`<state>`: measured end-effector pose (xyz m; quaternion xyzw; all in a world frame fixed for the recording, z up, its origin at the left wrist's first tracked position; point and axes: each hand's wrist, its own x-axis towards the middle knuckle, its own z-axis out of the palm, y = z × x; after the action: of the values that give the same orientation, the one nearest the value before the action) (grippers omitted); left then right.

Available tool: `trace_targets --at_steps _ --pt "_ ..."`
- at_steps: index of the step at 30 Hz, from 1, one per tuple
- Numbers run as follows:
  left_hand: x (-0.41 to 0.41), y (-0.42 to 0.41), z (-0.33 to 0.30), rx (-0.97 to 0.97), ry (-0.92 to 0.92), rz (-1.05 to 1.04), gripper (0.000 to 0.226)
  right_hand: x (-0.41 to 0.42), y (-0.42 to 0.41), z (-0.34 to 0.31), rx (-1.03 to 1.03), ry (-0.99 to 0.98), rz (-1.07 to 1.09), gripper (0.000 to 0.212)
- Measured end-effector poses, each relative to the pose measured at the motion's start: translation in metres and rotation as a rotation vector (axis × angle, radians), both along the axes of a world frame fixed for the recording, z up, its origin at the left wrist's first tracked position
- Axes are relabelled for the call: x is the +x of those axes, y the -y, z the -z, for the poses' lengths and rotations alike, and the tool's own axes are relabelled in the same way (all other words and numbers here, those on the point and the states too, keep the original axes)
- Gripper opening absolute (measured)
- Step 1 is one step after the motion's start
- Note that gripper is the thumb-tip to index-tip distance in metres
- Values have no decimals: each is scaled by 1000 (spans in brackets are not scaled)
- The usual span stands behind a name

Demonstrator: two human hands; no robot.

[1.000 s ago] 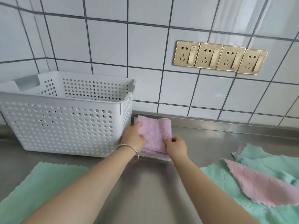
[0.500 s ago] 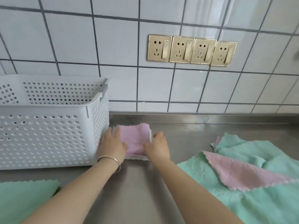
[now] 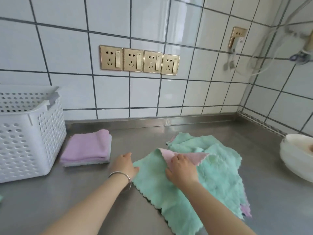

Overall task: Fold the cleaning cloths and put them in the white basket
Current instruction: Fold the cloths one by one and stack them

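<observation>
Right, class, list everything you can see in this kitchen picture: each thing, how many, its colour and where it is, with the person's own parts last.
White basket: one, white perforated plastic, left on the counter.
Folded cloths: one stack, purple on top, right beside the basket, not in it.
Unfolded cloths: a loose pile, mint green and pink, centre-right.
Counter: one, stainless steel.
Wall sockets: four in a row, gold, on the white tiled wall.
Fifth socket: one, gold, right-hand wall, with a plug in it.
Bowls: a white stack, right edge; count unclear.
Bracelet: one, silver, left wrist.
Hands: left hand at the top green cloth's edge; right hand pressing on the pink cloth.
</observation>
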<state>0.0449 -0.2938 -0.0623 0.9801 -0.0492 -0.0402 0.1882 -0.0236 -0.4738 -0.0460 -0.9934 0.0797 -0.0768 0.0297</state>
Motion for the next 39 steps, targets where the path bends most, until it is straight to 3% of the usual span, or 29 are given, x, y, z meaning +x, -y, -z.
trace_targets --at_steps 7,13,15,18,20,26,31,36,39 --pt "8 3 0 -32 -110 -62 56 5 15 -1 -20 18 28 32" --pt "-13 -19 -40 -474 -120 -65 60 2 35 -39 602 253 188 19" --pt "-25 -37 -65 -607 -84 -24 44 -2 33 -68 734 335 153 19" --pt "-35 -73 -107 -757 50 20 7 -7 26 -117 759 467 50 22" --pt "-40 -100 -135 -804 141 14 4 -7 17 -148 812 536 -19 14" --pt "-36 -159 -196 -680 322 -147 36 20 -36 -185 839 504 -133 20" --pt "-66 -193 -221 -711 480 -135 24 5 -67 -202 980 633 -276 10" --pt "-131 -228 -172 -443 382 -16 37 -46 -67 -162 927 483 -378 16" --pt "-172 -240 -120 -334 248 58 25 -77 -55 -106 858 247 -396 26"
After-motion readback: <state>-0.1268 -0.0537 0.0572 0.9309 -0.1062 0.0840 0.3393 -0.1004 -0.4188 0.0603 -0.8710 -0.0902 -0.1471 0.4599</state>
